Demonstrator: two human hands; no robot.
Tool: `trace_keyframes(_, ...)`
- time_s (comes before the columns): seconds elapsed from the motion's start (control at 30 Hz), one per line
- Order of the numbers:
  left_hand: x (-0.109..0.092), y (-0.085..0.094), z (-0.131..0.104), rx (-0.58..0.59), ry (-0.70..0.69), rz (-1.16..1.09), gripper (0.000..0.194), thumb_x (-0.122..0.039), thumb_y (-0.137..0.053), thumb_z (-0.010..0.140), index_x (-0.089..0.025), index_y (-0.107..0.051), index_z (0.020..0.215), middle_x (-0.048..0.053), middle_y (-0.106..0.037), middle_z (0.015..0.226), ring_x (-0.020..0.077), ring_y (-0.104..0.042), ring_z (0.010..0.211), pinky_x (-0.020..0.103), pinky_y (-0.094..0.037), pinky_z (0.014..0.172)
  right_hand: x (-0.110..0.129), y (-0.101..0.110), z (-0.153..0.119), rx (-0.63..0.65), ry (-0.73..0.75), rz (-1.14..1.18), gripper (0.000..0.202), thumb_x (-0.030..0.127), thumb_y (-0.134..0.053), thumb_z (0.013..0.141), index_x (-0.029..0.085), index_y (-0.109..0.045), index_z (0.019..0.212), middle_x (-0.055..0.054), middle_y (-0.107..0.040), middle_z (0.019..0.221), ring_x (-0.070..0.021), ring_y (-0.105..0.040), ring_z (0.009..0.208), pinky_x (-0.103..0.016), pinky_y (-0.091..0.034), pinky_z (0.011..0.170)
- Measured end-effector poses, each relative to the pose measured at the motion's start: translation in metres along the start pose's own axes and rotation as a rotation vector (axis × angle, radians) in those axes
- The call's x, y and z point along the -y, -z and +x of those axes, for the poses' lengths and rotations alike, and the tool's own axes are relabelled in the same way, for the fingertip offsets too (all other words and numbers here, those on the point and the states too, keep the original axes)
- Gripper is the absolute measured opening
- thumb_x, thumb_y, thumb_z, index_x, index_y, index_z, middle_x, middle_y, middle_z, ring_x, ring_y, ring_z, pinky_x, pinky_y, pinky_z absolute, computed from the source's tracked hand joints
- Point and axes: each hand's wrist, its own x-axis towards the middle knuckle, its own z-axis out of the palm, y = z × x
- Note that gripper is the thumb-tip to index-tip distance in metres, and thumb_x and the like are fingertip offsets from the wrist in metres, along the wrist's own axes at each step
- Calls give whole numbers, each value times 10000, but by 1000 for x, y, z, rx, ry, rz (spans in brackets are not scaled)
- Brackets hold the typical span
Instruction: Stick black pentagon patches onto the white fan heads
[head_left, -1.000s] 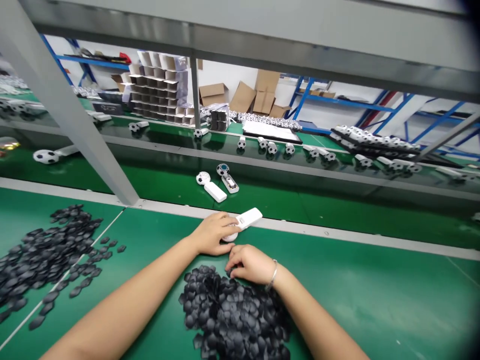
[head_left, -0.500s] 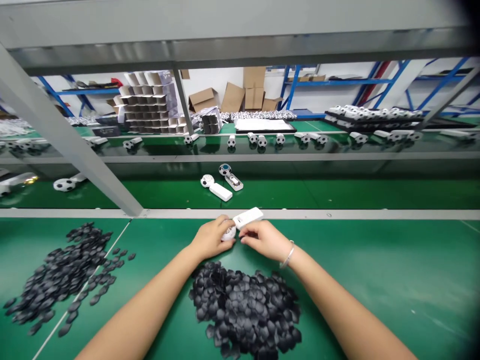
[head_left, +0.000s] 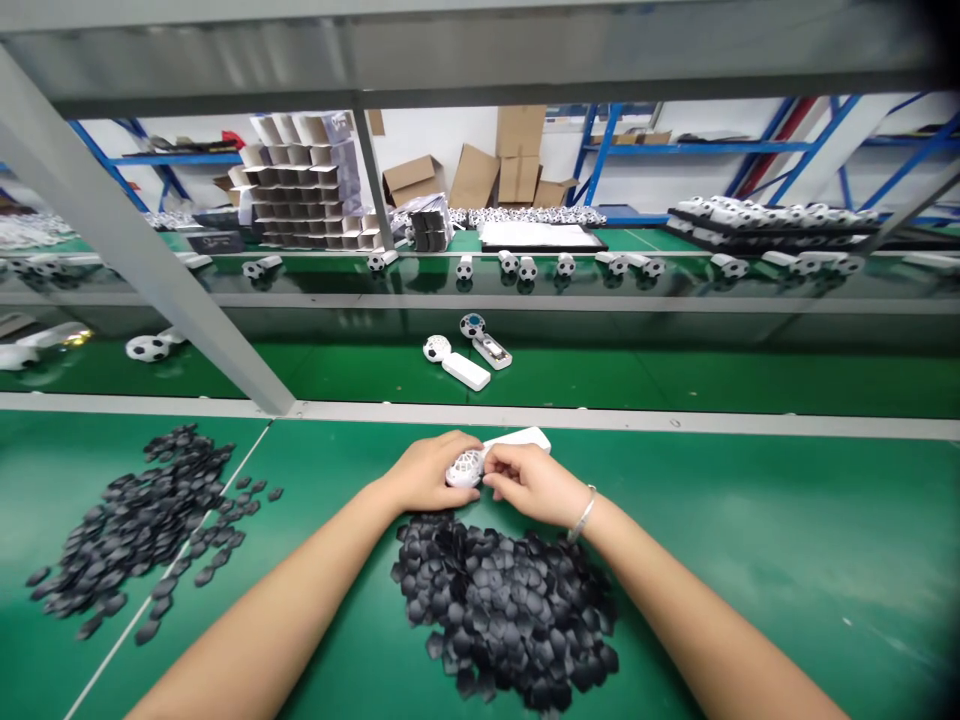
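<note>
At centre frame, the left hand (head_left: pixel 427 472) grips the white fan's (head_left: pixel 480 460) bare grille head while the right hand's (head_left: pixel 529 483) fingertips pinch at it, seemingly mid-fitting; the black patch pile (head_left: pixel 506 605) below remains large.

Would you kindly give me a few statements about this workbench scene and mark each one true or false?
1. Both hands, the left hand and the right hand, hold the white handheld fan. True.
2. The pile of black pieces nearest the hands lies beyond the fan. False: it lies on the near side, between the forearms.
3. Two more fans lie on the belt beyond the metal rail. True.
4. The right wrist is bare. False: it wears a bracelet.
5. A second pile of black pieces lies to the left. True.
</note>
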Motion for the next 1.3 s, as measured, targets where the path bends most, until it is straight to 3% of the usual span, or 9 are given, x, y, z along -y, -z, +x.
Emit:
trace_keyframes(0.3,-2,3,2,58,-44,-49,539,-541,-634,763,-253,-505,1199,55,-584,1158,226,-587,1017,302,-470,847,-1,-5,5,30,4,-223,102,120,-576,871,171,-640,809,-45,-659,836,-178,-580,796,-266,-408,739)
trace_keyframes(0.47,-2,2,4,43,-21,-83,351,-453,-555,845,-251,-545,1132,35,-601,1114,200,-588,995,286,-467,842,10,-5,2,-11,-123,-345,85,143,-569,859,160,-639,815,-65,-645,814,-196,-572,767,-278,-381,686)
trace_keyframes(0.7,4,-2,4,7,15,-127,350,-379,-568,818,-267,-554,1150,24,-592,1147,209,-580,1006,303,-456,866,21,1,-10,254,-189,-347,113,90,-678,705,200,-696,686,12,-661,628,-125,-552,560,-215,-334,522)
trace_keyframes(0.9,5,-6,3,-72,83,23,368,-398,-534,843,-260,-528,1184,36,-589,1145,222,-592,977,324,-464,824,32,-5,-18,349,-242,-467,66,160,-736,657,207,-742,702,-44,-697,664,-181,-604,611,-250,-332,514)
trace_keyframes(1.13,-4,-12,2,-98,150,126,424,-451,-513,857,-280,-511,1244,50,-577,1170,227,-589,1007,327,-481,820,58,-14,-18,371,-313,-641,146,71,-640,723,161,-753,741,-149,-719,750,-282,-680,739,-297,-433,592)
trace_keyframes(1.3,-9,-14,3,-114,195,182,460,-481,-505,867,-270,-493,1275,63,-567,1177,238,-590,1014,334,-492,811,51,-11,-12,322,-352,-673,140,115,-625,777,156,-744,715,-150,-717,742,-282,-688,750,-302,-463,622)
